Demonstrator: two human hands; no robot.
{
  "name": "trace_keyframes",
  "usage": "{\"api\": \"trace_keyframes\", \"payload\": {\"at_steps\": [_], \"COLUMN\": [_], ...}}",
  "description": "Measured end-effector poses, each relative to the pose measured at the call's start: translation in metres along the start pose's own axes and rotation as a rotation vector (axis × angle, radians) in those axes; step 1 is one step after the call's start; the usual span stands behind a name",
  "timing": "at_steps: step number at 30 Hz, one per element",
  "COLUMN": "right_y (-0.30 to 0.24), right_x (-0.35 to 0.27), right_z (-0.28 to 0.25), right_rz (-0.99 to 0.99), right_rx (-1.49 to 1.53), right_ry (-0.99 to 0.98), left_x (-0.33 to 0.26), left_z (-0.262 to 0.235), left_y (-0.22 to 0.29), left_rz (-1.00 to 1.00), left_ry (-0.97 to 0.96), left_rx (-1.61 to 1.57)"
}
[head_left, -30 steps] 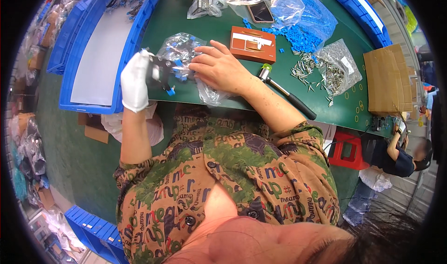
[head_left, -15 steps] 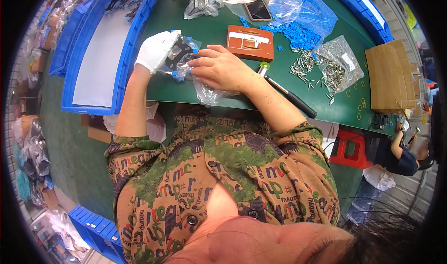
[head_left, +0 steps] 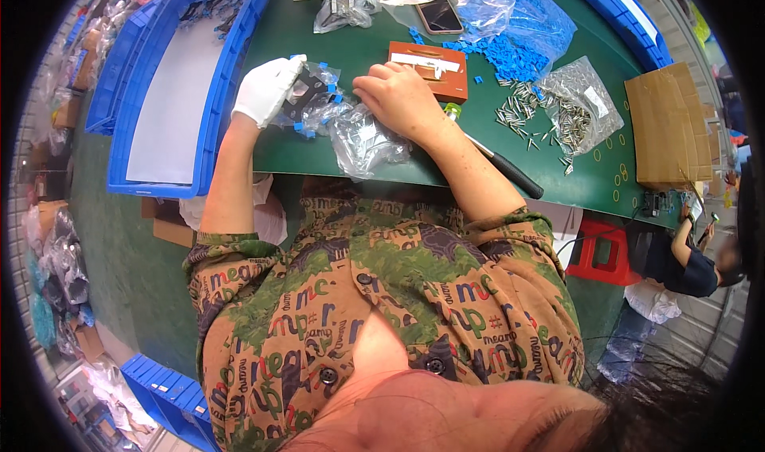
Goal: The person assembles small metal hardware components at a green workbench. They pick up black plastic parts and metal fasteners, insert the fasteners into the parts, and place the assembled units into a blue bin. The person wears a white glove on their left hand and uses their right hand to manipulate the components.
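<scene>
Evidently my gloved left hand (head_left: 267, 92) grips the black part (head_left: 306, 97) over the green table's (head_left: 279, 155) near left, perhaps steadying it; whether my curled right hand (head_left: 400, 105) grasps anything, I cannot tell

Bright, fairly even light, source out of frame; shadows soft, darkest under the near edge of the table (head_left: 351, 52), on the body side of the grip. Left hand (head_left: 267, 91) in its white glove nearly washed out; black part (head_left: 303, 90) in the grip reads dark, detail hard to pull. Hard glints on the plastic bag (head_left: 362, 139) just right of the grip. Fisheye bends the bin (head_left: 150, 189) left of it. Far right, co-worker (head_left: 687, 270) soft; corners black.
</scene>
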State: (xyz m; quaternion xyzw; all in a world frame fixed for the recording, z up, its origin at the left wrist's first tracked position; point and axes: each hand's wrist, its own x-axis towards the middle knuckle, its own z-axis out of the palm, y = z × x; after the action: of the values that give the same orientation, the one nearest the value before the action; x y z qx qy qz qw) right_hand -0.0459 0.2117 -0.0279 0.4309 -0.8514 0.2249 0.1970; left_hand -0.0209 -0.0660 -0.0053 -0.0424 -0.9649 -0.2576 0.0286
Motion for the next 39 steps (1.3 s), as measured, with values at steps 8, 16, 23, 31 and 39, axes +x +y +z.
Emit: {"api": "trace_keyframes", "payload": {"at_steps": [8,16,23,31,39], "right_y": [-0.010,-0.015,-0.016,-0.012,-0.010], "right_x": [-0.002,0.001,0.001,0.000,0.002], "right_z": [0.008,0.004,0.006,0.009,0.000], "right_rz": [-0.033,-0.040,-0.045,-0.075,-0.069], "right_rx": [-0.144,-0.007,0.100,0.135,0.068], "right_ry": [-0.165,-0.104,-0.082,-0.124,-0.107], "left_x": [0.003,0.002,-0.001,-0.005,-0.001], "left_z": [0.003,0.010,0.011,0.008,0.013], "left_y": [0.008,-0.007,-0.005,0.004,0.006], "left_rz": [0.067,0.201,0.137,0.146,-0.035], "left_ry": [-0.030,0.039,0.045,0.048,-0.007], "left_rx": [0.173,0.235,0.249,0.251,0.312]}}
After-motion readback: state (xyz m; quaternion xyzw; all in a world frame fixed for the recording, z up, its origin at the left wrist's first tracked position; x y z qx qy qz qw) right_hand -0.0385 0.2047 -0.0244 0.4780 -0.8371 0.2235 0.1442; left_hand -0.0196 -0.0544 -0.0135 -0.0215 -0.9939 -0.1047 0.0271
